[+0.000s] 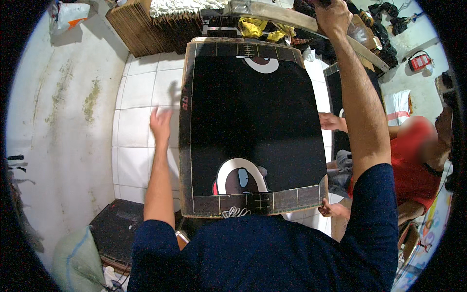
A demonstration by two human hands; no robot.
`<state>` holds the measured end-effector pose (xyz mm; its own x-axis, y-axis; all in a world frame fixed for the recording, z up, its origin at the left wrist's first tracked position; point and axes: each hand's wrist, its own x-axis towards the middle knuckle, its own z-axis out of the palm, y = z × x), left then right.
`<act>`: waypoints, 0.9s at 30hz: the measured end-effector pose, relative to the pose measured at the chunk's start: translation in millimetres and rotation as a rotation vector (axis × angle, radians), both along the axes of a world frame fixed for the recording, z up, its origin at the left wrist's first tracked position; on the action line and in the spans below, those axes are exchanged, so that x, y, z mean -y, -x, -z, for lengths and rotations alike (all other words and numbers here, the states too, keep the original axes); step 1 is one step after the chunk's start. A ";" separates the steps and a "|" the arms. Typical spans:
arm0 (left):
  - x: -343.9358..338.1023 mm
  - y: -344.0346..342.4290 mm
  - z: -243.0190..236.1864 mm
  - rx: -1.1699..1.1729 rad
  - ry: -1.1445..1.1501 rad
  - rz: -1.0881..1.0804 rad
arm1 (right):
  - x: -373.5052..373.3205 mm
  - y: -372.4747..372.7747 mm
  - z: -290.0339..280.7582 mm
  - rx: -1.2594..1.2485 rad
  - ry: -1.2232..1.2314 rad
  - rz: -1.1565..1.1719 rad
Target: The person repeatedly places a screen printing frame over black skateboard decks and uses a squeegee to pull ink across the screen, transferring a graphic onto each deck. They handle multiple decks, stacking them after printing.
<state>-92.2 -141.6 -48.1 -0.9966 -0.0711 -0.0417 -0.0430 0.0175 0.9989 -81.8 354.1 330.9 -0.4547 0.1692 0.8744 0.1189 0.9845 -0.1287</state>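
Note:
In front of me lies a dark board (282, 202) with ruled line marks along its near and far edges. Black fabric (253, 112) covers most of it, with cartoon eye prints (242, 176) near both ends. My left hand (161, 124) hovers left of the board, holding nothing, its fingers apart and slightly blurred. Stretched far forward, my right hand (334, 20) is at the top rim of the view, above a wooden beam (277, 13). Its fingers curl at a dark thing that the picture's edge cuts off.
On the right sits a co-worker in a red top (413, 170); one hand (333, 209) touches the board's near right corner, another (332, 121) is by its right edge. Stacked cardboard (141, 27), yellow cloth (253, 27) and a black case (114, 226) stand around.

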 end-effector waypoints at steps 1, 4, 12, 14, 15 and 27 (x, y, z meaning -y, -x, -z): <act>44.1 -27.6 50.0 0.066 0.335 -0.068 | 1.6 5.4 -4.3 0.043 0.053 0.042; 150.5 -150.0 169.8 0.563 0.821 0.066 | 5.5 22.2 -18.4 0.122 0.225 0.080; 167.3 -366.9 248.7 0.861 -0.761 -0.360 | -26.1 44.0 -36.2 0.220 0.258 0.142; 162.1 -368.2 236.6 0.715 -0.212 -0.244 | -35.8 47.3 -36.8 0.212 0.172 0.159; 160.6 -368.0 230.5 0.590 0.098 -0.230 | -38.0 53.0 -38.3 0.215 0.181 0.116; 183.6 -335.3 151.1 0.396 1.064 -0.122 | -41.9 64.1 -48.4 0.205 0.221 0.084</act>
